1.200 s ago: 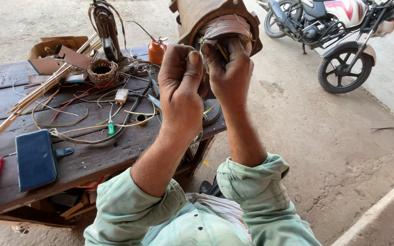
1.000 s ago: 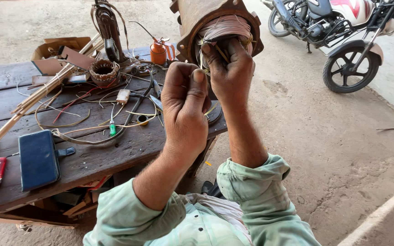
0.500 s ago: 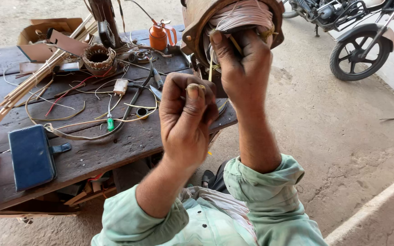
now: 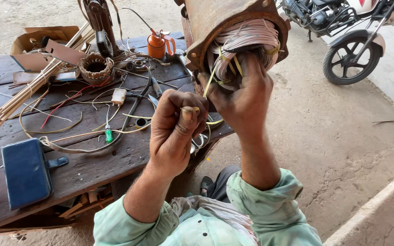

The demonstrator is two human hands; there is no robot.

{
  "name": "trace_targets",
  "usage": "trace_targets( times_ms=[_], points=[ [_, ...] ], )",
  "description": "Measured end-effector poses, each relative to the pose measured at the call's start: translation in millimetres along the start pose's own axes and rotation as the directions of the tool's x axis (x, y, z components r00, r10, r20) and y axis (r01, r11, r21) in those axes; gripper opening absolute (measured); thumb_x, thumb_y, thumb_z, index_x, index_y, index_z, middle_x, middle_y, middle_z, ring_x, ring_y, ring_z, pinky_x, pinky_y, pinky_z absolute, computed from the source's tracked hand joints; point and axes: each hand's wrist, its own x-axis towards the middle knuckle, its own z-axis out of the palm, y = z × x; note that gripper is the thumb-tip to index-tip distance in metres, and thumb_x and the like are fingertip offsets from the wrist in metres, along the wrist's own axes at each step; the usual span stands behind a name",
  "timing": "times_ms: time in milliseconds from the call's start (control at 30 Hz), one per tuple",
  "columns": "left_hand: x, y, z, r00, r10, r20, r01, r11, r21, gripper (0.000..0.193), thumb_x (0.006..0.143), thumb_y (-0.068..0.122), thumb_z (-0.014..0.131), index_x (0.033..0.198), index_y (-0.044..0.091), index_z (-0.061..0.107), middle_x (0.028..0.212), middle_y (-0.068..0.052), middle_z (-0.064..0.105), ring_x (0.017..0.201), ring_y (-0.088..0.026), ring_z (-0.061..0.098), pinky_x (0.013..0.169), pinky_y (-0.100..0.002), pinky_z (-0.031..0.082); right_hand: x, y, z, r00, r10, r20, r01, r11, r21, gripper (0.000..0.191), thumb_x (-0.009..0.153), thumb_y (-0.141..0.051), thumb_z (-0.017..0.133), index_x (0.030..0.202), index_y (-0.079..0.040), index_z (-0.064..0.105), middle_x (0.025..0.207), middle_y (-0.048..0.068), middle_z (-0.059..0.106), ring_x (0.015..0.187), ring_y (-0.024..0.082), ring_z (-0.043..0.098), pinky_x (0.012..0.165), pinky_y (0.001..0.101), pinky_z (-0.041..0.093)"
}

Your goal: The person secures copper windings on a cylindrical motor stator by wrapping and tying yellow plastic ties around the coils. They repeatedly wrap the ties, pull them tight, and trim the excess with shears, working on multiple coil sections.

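You are holding your right hand [image 4: 245, 98] against the open end of the rusty motor housing [image 4: 226, 23], fingers curled into the pale copper winding [image 4: 247, 38] that fills its mouth. Your left hand [image 4: 176, 125], just below and left of the housing, is closed in a tight fist around a yellow tie strip [image 4: 215, 122] that is running up toward the coils. The housing is standing at the near right corner of the wooden workbench [image 4: 83, 171].

In my judgement, a hard tug from that fist could snap the strip or bite it into the wire enamel, because the strip is passing tight across the coil bundle. Your right fingers are covering the spot where it enters, so you are working partly blind, and a slip could drag a turn out of the bundle. The housing is sitting right at the bench edge, so a strong sideways pull could rock it.

Left of the housing, loose wires, a green-handled screwdriver [image 4: 108, 135] and a small wound coil [image 4: 96, 67] are cluttering the boards; an orange oil can [image 4: 157, 44] is standing just beside the housing, and a dark blue case [image 4: 26, 172] is lying far to its left. A motorcycle [image 4: 349, 50] is parked to its right.
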Motion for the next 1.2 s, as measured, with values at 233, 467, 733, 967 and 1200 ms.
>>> trace_targets(
  times_ms=[233, 467, 733, 967, 1200],
  points=[
    [-2.5, -6.3, 1.7, 1.0, 0.022, 0.005, -0.022, 1.0, 0.009, 0.02, 0.117, 0.022, 0.055, 0.107, 0.006, 0.048, 0.093, -0.005, 0.051, 0.083, -0.011, 0.042, 0.068, -0.021, 0.036, -7.7, 17.3, 12.3, 0.991, -0.106, -0.084, 0.054, 0.88, -0.472, 0.03, 0.098, -0.017, 0.084, 0.111, -0.002, 0.062, 0.102, 0.015, 0.066, 0.089, 0.036, 0.071, 0.077, 0.0396, 0.056],
    [-0.7, -6.1, 0.2, 1.0, 0.02, 0.022, -0.02, 0.999, 0.042, 0.018, 0.117, 0.022, 0.055, 0.109, 0.007, 0.049, 0.091, -0.005, 0.05, 0.082, -0.012, 0.043, 0.066, -0.021, 0.037, 5.4, 7.7, 4.6, 0.988, -0.149, -0.033, 0.13, 0.936, -0.326, 0.024, 0.099, -0.014, 0.081, 0.112, -0.004, 0.062, 0.097, 0.009, 0.07, 0.082, 0.021, 0.075, 0.074, 0.0337, 0.06],
    [2.7, -9.8, -3.1, 1.0, -0.002, 0.015, 0.003, 0.999, -0.039, 0.014, 0.117, 0.019, 0.054, 0.111, 0.009, 0.048, 0.091, -0.005, 0.05, 0.083, -0.011, 0.041, 0.065, -0.022, 0.035, 6.7, 9.3, 2.8, 0.988, 0.108, -0.113, -0.12, 0.987, -0.103, 0.02, 0.107, -0.02, 0.066, 0.098, -0.002, 0.066, 0.077, 0.004, 0.064, 0.064, 0.008, 0.055, 0.057, 0.0286, 0.043],
    [25.5, -4.0, -3.7, 0.999, -0.025, -0.043, 0.035, 0.967, 0.251, 0.021, 0.112, 0.011, 0.053, 0.132, 0.01, 0.046, 0.083, 0.004, 0.051, 0.073, -0.006, 0.043, 0.062, -0.022, 0.035, 1.4, 13.9, -6.9, 0.996, 0.075, -0.057, -0.086, 0.972, -0.218, 0.02, 0.116, -0.014, 0.057, 0.105, 0.001, 0.064, 0.079, 0.008, 0.061, 0.069, 0.014, 0.053, 0.063, 0.0302, 0.044],
    [66.2, 10.0, 5.6, 0.995, -0.076, 0.057, -0.002, 0.584, 0.811, 0.051, 0.106, 0.007, 0.061, 0.154, 0.012, 0.045, 0.062, 0.002, 0.049, 0.056, -0.007, 0.044, 0.053, -0.024, 0.036, 2.9, 13.7, 1.7, 0.988, 0.054, -0.146, -0.082, 0.977, -0.196, 0.021, 0.115, -0.018, 0.057, 0.107, -0.001, 0.067, 0.09, 0.008, 0.069, 0.079, 0.012, 0.061, 0.073, 0.0311, 0.051]
  ],
)
